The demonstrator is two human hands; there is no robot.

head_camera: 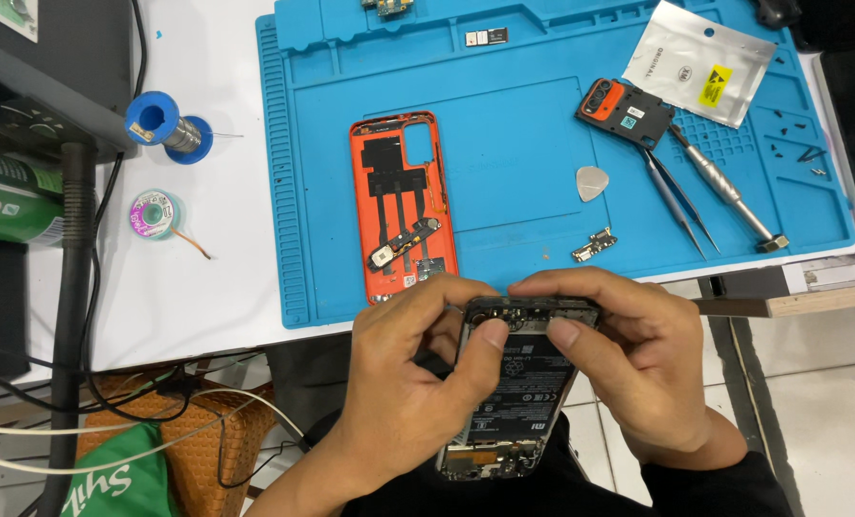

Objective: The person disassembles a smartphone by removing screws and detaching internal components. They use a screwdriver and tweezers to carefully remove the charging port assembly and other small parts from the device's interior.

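Observation:
Both my hands hold an opened smartphone with its back off, black battery showing, above my lap near the table's front edge. My left hand grips the phone's left side, thumb pressed on the upper end. My right hand grips the right side, thumb on the same end beside the left thumb. The phone's orange back cover lies inside-up on the blue work mat, just beyond my fingers, with a small component resting on it.
On the mat lie a small charging board, a grey pick, tweezers, a screwdriver, an orange-black camera frame, a silver antistatic bag. Solder spools and cables sit left.

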